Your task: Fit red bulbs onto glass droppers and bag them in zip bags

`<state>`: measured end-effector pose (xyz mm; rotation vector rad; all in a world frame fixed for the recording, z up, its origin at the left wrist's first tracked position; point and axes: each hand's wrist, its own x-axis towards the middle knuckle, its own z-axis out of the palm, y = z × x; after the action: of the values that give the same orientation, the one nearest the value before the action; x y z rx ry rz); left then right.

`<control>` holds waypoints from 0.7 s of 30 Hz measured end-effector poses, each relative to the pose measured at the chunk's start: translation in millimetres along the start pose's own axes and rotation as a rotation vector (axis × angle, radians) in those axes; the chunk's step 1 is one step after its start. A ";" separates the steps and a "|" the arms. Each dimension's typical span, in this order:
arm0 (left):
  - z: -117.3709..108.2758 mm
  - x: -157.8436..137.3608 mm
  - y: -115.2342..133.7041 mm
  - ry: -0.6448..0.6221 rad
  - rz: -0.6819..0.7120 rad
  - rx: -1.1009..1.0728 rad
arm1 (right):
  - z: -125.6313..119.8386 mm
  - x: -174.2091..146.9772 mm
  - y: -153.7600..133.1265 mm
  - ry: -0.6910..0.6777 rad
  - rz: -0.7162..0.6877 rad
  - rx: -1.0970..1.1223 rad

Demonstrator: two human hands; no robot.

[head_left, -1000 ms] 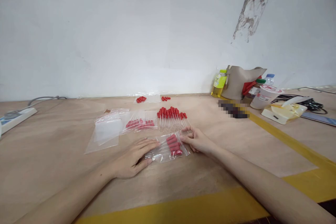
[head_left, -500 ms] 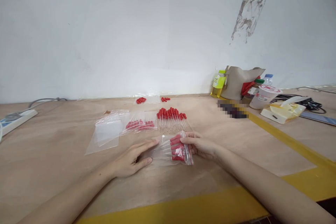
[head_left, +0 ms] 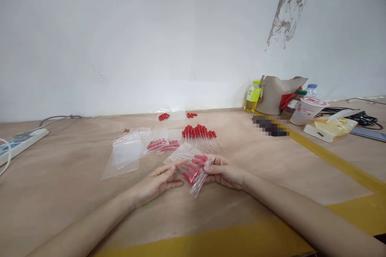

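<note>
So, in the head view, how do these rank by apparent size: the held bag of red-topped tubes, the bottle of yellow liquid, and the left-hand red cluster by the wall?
1. Held bag, helped by being nearest the camera
2. Bottle of yellow liquid
3. Left-hand red cluster

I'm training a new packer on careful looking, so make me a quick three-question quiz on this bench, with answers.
1. True or false: the right hand grips the zip end of the plastic bag.

2. Which ends of the loose droppers lie nearer the wall?
A) the clear tips
B) the red bulbs
C) half tips, half bulbs

3. Fill in the blank: the white power strip lies on the person's ____ side of the table.

Key:
1. True
2. B
3. left
</note>
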<state>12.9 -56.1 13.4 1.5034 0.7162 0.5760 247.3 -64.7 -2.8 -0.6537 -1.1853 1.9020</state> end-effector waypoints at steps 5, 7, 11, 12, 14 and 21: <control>0.3 0.1 2.2 0.346 0.019 -0.031 | 5.4 -0.7 7.9 -0.097 0.108 -0.152; -13.9 2.0 12.9 0.499 -0.004 0.026 | 3.6 -2.2 4.8 -0.082 0.119 -0.187; -58.9 19.6 41.4 0.537 -0.049 0.117 | -7.0 -4.3 -3.5 0.004 0.127 -0.232; -69.9 27.0 46.7 0.503 -0.063 0.133 | -11.1 -4.7 -4.9 0.027 0.119 -0.239; -87.2 43.3 52.6 0.452 -0.105 0.182 | -20.3 -5.7 -6.9 0.065 0.102 -0.247; -106.0 70.6 38.3 0.576 -0.149 0.672 | -41.8 -9.7 -11.2 0.097 0.104 -0.247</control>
<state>-13.4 68.1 53.4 1.8854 1.5705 0.7009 288.0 -49.1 -10.5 -0.9461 -1.3588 1.8005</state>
